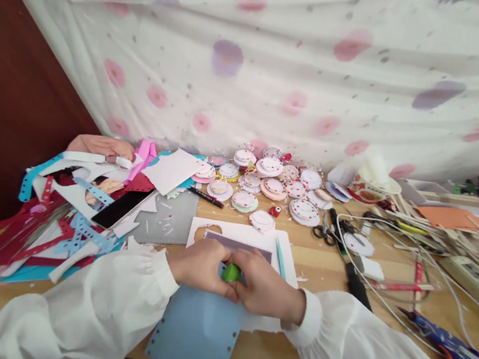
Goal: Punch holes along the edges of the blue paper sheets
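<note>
Two hands meet over the near middle of a wooden surface [315, 258], both clamped around a small green tool [231, 272]. The left hand [203, 265] curls over it from the left, thumb low, while the right hand [264, 284] closes on it from the opposite side; the fingertips come together, and part of the tool is hidden between them. Both arms wear loose white sleeves with gathered cuffs. Just below the fingers, a light blue sheet [197, 331] extends toward the person, with small holes along its side and lower edges; its upper end is covered by the hands.

Beyond the hands lies a white sheet [291, 258] with a rounded opening cut near its far left corner, and a slim teal tool [281, 258] rests on its right part. A grey mat [168, 220] sits just to the left, with a black pen [206, 197] near its far edge. Farther left, a dark-screened phone [124, 209] lies among a heap of paper scraps [84, 233] in red, white and blue. Round paper stacks [270, 166] with coloured dots crowd the far middle, before a flowered curtain [280, 62]. To the right are scissors [324, 235], a patterned bowl [369, 189] with white fluff, a pile of wooden sticks [471, 249] and, nearer, a blue glue gun [450, 345].
</note>
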`<move>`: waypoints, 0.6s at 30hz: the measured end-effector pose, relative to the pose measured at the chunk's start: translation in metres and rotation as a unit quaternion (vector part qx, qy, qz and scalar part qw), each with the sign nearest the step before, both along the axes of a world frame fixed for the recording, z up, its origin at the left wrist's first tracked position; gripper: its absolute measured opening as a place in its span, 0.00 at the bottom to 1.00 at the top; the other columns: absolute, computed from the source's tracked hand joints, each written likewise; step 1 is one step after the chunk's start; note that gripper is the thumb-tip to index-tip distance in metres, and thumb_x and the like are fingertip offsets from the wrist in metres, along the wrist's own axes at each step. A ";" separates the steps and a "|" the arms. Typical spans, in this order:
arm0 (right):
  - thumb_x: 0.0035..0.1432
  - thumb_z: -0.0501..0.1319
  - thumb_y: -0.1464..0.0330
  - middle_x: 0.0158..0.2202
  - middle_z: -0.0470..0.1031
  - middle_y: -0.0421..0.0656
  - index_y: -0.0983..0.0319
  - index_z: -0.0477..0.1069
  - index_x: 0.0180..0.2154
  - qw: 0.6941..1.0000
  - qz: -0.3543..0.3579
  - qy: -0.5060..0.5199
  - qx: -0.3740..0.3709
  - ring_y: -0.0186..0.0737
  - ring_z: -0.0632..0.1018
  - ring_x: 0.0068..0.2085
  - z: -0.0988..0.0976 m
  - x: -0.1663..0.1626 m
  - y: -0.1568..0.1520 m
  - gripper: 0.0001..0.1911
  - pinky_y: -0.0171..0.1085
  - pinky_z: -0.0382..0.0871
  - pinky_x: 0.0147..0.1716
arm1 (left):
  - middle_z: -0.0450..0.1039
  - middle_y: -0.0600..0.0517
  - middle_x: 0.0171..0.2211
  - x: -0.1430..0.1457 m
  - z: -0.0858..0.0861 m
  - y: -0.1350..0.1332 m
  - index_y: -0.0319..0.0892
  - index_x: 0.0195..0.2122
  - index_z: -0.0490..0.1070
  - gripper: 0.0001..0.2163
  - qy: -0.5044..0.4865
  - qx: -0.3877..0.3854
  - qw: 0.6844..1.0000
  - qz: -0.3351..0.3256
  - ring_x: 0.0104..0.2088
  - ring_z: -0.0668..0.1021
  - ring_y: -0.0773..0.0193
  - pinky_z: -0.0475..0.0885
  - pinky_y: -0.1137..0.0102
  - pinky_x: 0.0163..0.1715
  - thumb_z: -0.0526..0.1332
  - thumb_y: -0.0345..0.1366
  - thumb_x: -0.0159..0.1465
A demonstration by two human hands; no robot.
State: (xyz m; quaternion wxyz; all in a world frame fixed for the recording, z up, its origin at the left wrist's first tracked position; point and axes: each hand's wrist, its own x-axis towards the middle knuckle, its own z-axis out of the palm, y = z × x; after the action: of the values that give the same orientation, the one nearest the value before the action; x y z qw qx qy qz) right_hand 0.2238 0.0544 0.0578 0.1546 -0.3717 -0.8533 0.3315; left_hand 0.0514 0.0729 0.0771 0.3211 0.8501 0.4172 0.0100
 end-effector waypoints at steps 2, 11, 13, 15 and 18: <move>0.45 0.59 0.75 0.33 0.74 0.48 0.66 0.69 0.34 1.000 -0.003 -0.003 0.006 0.47 0.73 0.35 -0.004 -0.001 0.000 0.10 0.43 0.60 0.37 | 0.74 0.54 0.23 0.000 -0.002 0.000 0.40 0.30 0.76 0.20 -0.001 0.001 1.000 0.000 0.25 0.74 0.64 0.59 0.74 0.23 0.67 0.52 0.47; 0.47 0.61 0.77 0.36 0.74 0.45 0.64 0.70 0.38 1.000 0.007 0.010 -0.016 0.43 0.72 0.37 -0.005 0.006 0.009 0.14 0.38 0.63 0.36 | 0.76 0.52 0.28 0.001 -0.008 0.002 0.39 0.32 0.75 0.23 -0.005 -0.013 0.999 0.043 0.29 0.76 0.59 0.64 0.72 0.27 0.66 0.56 0.47; 0.50 0.62 0.73 0.35 0.74 0.44 0.64 0.70 0.42 0.999 0.008 0.027 -0.042 0.41 0.72 0.35 -0.003 0.011 0.012 0.14 0.37 0.63 0.34 | 0.77 0.50 0.33 -0.002 -0.004 0.003 0.39 0.36 0.75 0.26 -0.013 -0.032 0.998 0.058 0.34 0.76 0.56 0.67 0.70 0.31 0.68 0.55 0.45; 0.54 0.62 0.67 0.35 0.73 0.44 0.64 0.69 0.45 0.993 0.005 0.063 -0.095 0.39 0.71 0.33 -0.001 0.016 0.013 0.16 0.36 0.64 0.33 | 0.77 0.49 0.39 -0.006 0.000 0.002 0.40 0.42 0.73 0.26 -0.040 -0.063 0.995 0.069 0.39 0.77 0.55 0.68 0.69 0.35 0.70 0.50 0.46; 0.58 0.60 0.62 0.34 0.70 0.43 0.65 0.68 0.45 0.975 0.006 0.125 -0.184 0.37 0.69 0.33 -0.001 0.021 0.014 0.16 0.35 0.64 0.32 | 0.77 0.51 0.43 -0.015 0.004 -0.001 0.44 0.47 0.72 0.19 -0.080 -0.073 0.990 0.085 0.43 0.77 0.58 0.68 0.71 0.40 0.67 0.39 0.53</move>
State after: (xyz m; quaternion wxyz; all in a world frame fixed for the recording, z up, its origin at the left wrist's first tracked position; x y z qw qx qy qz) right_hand 0.2452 0.0689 0.0566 0.1865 -0.3440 -0.7538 0.5279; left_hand 0.0368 0.0717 0.0814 0.4130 0.7824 0.4601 0.0748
